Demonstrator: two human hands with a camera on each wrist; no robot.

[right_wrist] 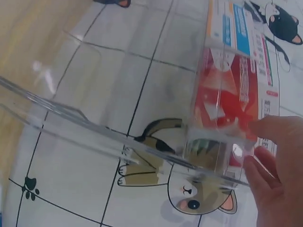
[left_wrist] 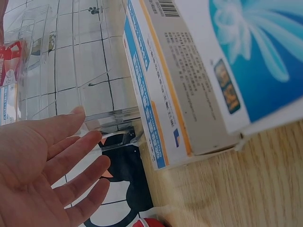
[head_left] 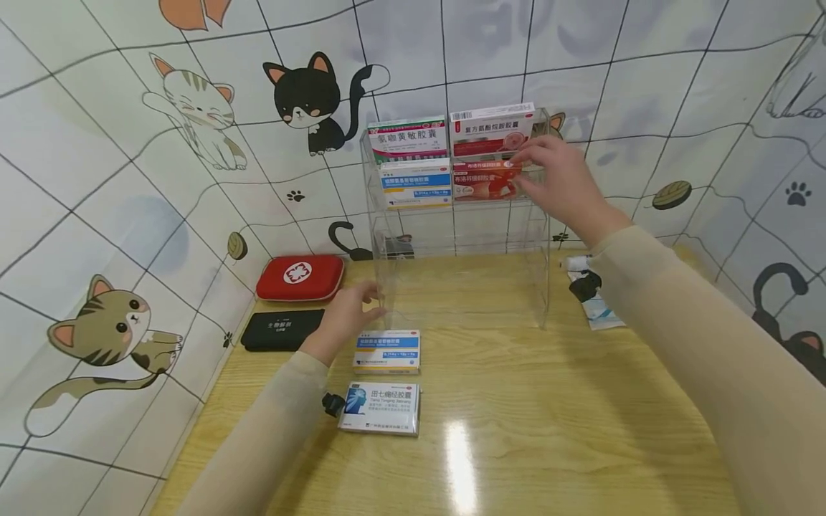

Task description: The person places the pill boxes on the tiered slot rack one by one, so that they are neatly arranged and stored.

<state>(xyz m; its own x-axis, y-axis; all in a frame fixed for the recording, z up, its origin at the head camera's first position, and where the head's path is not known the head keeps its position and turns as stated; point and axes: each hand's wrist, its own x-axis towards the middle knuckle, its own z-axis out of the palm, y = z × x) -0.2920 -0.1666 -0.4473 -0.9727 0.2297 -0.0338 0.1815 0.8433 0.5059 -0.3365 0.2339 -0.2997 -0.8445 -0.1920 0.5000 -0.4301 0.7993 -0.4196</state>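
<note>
A clear acrylic rack (head_left: pixel 543 287) stands against the wall with medicine boxes on its two upper tiers. On the second tier, my right hand (head_left: pixel 564 179) pinches the right end of a red medicine box (head_left: pixel 480 188); the same box (right_wrist: pixel 222 90) fills part of the right wrist view beside the fingertips. Left of it sits a blue-and-white box (head_left: pixel 416 188). Above are a green-and-white box (head_left: pixel 408 142) and a red-and-white box (head_left: pixel 492 129). My left hand (head_left: pixel 345 319), fingers spread loosely, is by the rack's lower left side; in the left wrist view, the palm (left_wrist: pixel 28 170) holds nothing.
On the table, a blue-and-white box (head_left: pixel 387 352) lies before the rack, with a white medicine box (head_left: pixel 381 408) nearer me. At left are a red first-aid case (head_left: pixel 300 278) and a black pouch (head_left: pixel 277 331). Small packets (head_left: pixel 600 312) lie right of the rack.
</note>
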